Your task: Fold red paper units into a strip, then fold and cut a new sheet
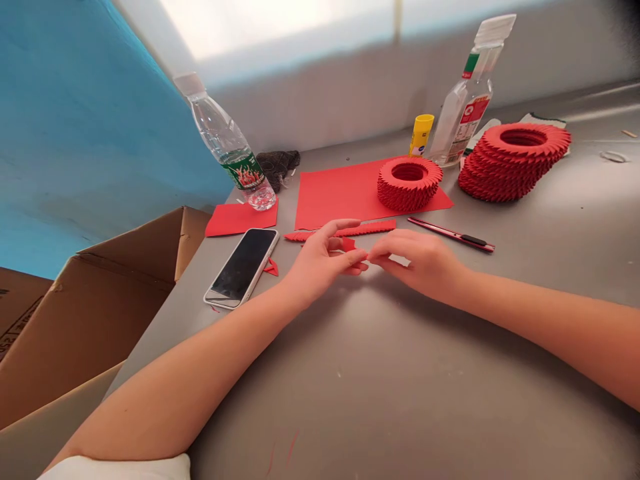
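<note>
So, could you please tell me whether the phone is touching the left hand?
Apart: the head view shows table and a small red scrap between the phone and left hand.

Held piece: a small red folded paper triangle [349, 244] was pinched in the left hand [323, 260], partly hidden by the fingers.
Right side: the right hand [420, 263] was just beside the piece, its fingertips almost meeting it.
Nearby strip: a long strip of red folded paper units [350, 231] lay flat just behind the left hand, its units overlapping.
</note>
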`<state>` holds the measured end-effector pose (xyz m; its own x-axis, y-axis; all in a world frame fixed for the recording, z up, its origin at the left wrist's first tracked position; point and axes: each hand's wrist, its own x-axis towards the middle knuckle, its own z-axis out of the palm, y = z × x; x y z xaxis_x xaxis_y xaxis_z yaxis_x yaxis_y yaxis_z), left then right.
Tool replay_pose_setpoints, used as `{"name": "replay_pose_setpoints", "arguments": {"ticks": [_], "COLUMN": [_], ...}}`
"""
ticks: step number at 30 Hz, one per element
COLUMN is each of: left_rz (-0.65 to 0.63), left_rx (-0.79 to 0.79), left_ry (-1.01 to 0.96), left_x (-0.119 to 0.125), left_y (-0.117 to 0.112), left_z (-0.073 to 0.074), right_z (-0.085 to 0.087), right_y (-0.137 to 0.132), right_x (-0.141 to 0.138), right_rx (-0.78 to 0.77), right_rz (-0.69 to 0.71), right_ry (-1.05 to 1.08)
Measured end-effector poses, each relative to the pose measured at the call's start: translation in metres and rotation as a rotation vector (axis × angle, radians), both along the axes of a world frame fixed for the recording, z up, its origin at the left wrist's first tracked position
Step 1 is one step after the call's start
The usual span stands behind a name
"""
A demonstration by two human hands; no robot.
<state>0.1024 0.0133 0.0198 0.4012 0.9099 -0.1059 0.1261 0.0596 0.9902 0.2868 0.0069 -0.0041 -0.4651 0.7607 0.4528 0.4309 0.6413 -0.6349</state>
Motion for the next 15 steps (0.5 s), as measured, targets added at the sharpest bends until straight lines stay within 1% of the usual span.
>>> {"name": "replay_pose_setpoints", "arguments": {"ticks": [3,4,5,7,12,15], "left_rz": [-0.003,-0.007,-0.010,-0.011,0.011,0.001], "left_rx": [0.020,0.023,0.022,0.016,0.014,0.064], "left_ry": [0.008,0.007,0.006,0.008,0.045,0.065], "left_x": [0.0010,0.0013,0.0017,0.0021,0.0012,0.0008], "left_y": [0.0001,-0.0001,-0.0003,-0.0006,0.0003,0.0009], "left_z": [-0.0010,-0.0013,-0.0016,-0.0026,-0.0056,-0.0070], "right_z": [0.0032,0.0038,0.0040,0.0036,0.0019,0.0006], "right_y": [-0.0022,-0.0025,-0.0024,-0.0017,-0.0001,-0.0009], "right_x": [-0.0020,-0.0025,-0.0028,-0.0031,-0.0029,-0.0040], "right_rx": [-0.461,-0.571,-0.632,-0.638,-0.502,-0.467], "right_rz": [0.008,0.024,0.037,0.044,0.013,0.005], "right_ry": [0.175,0.229,0.265,0.281,0.236,0.200]}}
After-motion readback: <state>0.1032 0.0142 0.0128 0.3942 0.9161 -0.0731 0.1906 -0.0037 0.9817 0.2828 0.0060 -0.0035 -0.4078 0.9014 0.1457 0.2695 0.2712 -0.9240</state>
